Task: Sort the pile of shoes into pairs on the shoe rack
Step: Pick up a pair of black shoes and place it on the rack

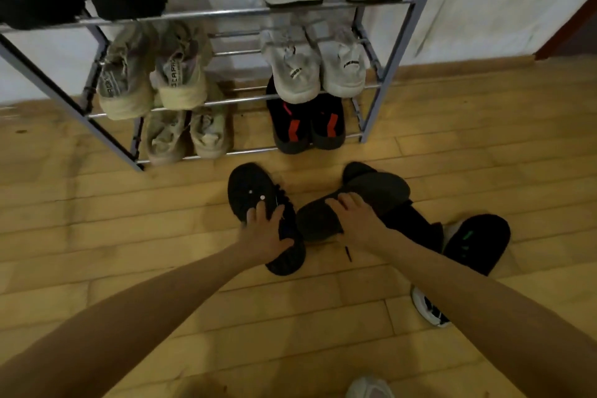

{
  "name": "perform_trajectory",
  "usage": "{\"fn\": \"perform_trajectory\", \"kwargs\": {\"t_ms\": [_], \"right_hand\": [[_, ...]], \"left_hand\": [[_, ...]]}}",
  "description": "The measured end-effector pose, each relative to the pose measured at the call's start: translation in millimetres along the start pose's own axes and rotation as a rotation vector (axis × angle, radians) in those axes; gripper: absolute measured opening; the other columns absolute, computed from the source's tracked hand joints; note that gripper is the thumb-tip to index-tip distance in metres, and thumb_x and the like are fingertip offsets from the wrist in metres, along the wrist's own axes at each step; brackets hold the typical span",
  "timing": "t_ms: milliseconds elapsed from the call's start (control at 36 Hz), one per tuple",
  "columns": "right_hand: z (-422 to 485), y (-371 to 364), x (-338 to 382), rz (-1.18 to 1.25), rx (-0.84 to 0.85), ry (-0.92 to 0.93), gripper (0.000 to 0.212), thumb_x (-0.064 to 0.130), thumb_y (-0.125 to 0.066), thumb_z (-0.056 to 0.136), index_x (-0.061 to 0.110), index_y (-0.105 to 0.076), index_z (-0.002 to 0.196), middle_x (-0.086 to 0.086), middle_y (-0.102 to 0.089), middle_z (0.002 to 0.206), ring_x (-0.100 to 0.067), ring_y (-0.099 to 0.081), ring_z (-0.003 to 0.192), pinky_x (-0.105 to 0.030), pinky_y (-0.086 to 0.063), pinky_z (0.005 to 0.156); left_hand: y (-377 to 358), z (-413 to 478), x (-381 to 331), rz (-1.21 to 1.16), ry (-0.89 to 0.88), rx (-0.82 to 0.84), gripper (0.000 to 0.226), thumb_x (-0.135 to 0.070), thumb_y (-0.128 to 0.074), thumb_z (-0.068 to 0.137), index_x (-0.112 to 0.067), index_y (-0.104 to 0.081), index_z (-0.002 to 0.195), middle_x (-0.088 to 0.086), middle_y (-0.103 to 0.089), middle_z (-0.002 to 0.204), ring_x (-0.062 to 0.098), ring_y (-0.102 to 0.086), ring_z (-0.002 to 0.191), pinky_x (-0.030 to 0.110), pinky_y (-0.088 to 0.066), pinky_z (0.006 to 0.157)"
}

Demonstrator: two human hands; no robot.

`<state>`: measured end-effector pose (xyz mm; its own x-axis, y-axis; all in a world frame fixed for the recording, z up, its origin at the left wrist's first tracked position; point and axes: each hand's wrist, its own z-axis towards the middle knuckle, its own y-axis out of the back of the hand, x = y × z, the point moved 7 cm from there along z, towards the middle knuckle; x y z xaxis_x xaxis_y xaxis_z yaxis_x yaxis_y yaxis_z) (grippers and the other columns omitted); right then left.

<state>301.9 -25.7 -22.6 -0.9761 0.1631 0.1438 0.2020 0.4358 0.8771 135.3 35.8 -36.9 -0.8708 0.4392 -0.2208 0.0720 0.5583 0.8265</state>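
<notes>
A black sneaker [248,191] lies on the wooden floor in front of the shoe rack [397,42]. My left hand [265,229] rests on its middle, fingers spread over it. Just to its right lies a second dark sneaker [315,220], and my right hand [355,220] grips its upper. Behind it lies a dark grey shoe [378,186], and a black shoe with green marks [478,242] lies further right. The rack holds pairs on each shelf: black, white-green, beige, grey-white, and black-red [307,126].
A white-and-black shoe [429,307] peeks out under my right forearm. A pale shoe toe [370,388] shows at the bottom edge. A white wall stands behind the rack, with a dark doorframe [568,29] at the right. Bare floor boards lie to the left.
</notes>
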Motion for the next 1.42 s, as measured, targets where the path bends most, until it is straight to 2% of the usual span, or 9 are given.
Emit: {"fn": "perform_trajectory", "kwargs": {"t_ms": [111, 306, 556, 667, 778, 917, 1139, 1250, 1417], "right_hand": [[20.2, -12.0, 16.2, -0.082, 0.066, 0.081, 0.075, 0.023, -0.053, 0.093, 0.022, -0.005, 0.151, -0.008, 0.002, 0.16, -0.032, 0.008, 0.147, -0.051, -0.003, 0.118], [40.7, -26.2, 37.0, -0.097, 0.155, 0.137, 0.082, 0.021, -0.057, 0.088, 0.024, -0.004, 0.151, -0.004, -0.009, 0.156, -0.033, 0.004, 0.145, -0.059, 0.0, 0.114], [12.6, -21.8, 45.4, -0.297, -0.094, 0.204, 0.063, 0.013, -0.06, 0.083, 0.017, -0.034, 0.14, -0.011, -0.027, 0.142, -0.035, -0.024, 0.133, -0.051, -0.02, 0.112], [-12.0, -19.8, 47.5, -0.313, -0.317, 0.204, 0.056, 0.008, -0.082, 0.049, 0.012, -0.064, 0.102, -0.015, -0.058, 0.101, -0.035, -0.057, 0.094, -0.045, -0.049, 0.076], [-38.2, -22.2, 45.2, -0.149, -0.422, 0.155, 0.047, 0.018, -0.079, 0.048, 0.013, -0.065, 0.093, -0.013, -0.058, 0.093, -0.028, -0.041, 0.091, -0.039, -0.049, 0.066], [-75.5, -27.0, 37.0, 0.072, -0.492, 0.05, 0.032, 0.039, -0.043, 0.067, 0.016, -0.06, 0.082, -0.005, -0.054, 0.09, -0.026, -0.051, 0.085, -0.035, -0.044, 0.067], [-104.2, -70.7, -5.7, 0.557, -0.481, -0.452, 0.035, 0.026, -0.07, 0.082, 0.002, -0.051, 0.099, -0.017, -0.039, 0.113, -0.032, -0.036, 0.108, -0.036, -0.036, 0.089], [-111.9, -87.9, -28.5, 0.867, -0.461, -0.686, 0.049, 0.023, -0.073, 0.08, 0.001, -0.045, 0.114, -0.021, -0.036, 0.126, -0.037, -0.035, 0.12, -0.042, -0.034, 0.103], [-100.0, -83.1, -22.0, 0.75, -0.404, -0.723, 0.074, 0.046, -0.072, 0.077, 0.0, -0.04, 0.125, -0.019, -0.038, 0.128, -0.036, -0.034, 0.12, -0.039, -0.029, 0.102]], "left_hand": [[-17.9, 10.6, 5.4, 0.007, -0.017, -0.045, 0.073, -0.06, -0.044, 0.089, -0.032, -0.016, 0.15, 0.008, 0.006, 0.159, 0.036, 0.002, 0.145, 0.052, -0.016, 0.117], [-25.8, 9.2, 11.9, -0.079, 0.005, -0.131, 0.068, -0.059, -0.049, 0.087, -0.031, -0.026, 0.145, 0.01, 0.001, 0.157, 0.036, -0.006, 0.142, 0.052, -0.036, 0.107], [-19.1, -12.9, 19.9, -0.249, 0.002, -0.338, 0.058, -0.05, -0.058, 0.086, -0.018, -0.044, 0.132, 0.018, -0.016, 0.152, 0.043, -0.028, 0.134, 0.05, -0.046, 0.095], [-11.7, -26.9, 33.1, -0.419, 0.032, -0.438, 0.051, -0.044, -0.067, 0.081, -0.007, -0.046, 0.109, 0.016, -0.033, 0.129, 0.045, -0.046, 0.116, 0.051, -0.048, 0.091], [-20.7, -41.0, 56.6, -0.67, 0.183, -0.341, 0.046, -0.033, -0.071, 0.081, -0.015, -0.037, 0.106, 0.011, -0.04, 0.113, 0.032, -0.048, 0.106, 0.036, -0.043, 0.078], [-28.9, -65.9, 62.8, -0.768, 0.238, -0.366, 0.051, -0.022, -0.058, 0.091, 0.0, -0.033, 0.13, 0.019, -0.039, 0.125, 0.034, -0.045, 0.113, 0.043, -0.044, 0.086], [-42.4, -90.1, 94.8, -0.93, 0.501, -0.514, 0.012, 0.0, -0.038, 0.09, -0.002, -0.038, 0.102, 0.018, -0.047, 0.1, 0.032, -0.048, 0.089, 0.04, -0.04, 0.069], [-61.1, -98.0, 125.1, -0.995, 0.7, -0.504, 0.026, 0.0, -0.032, 0.091, 0.013, -0.052, 0.103, 0.031, -0.051, 0.118, 0.048, -0.05, 0.106, 0.054, -0.044, 0.09], [-65.6, -97.6, 123.0, -1.039, 0.695, -0.45, 0.039, -0.027, -0.048, 0.093, 0.003, -0.052, 0.118, 0.027, -0.055, 0.12, 0.04, -0.055, 0.107, 0.051, -0.049, 0.089]]}}
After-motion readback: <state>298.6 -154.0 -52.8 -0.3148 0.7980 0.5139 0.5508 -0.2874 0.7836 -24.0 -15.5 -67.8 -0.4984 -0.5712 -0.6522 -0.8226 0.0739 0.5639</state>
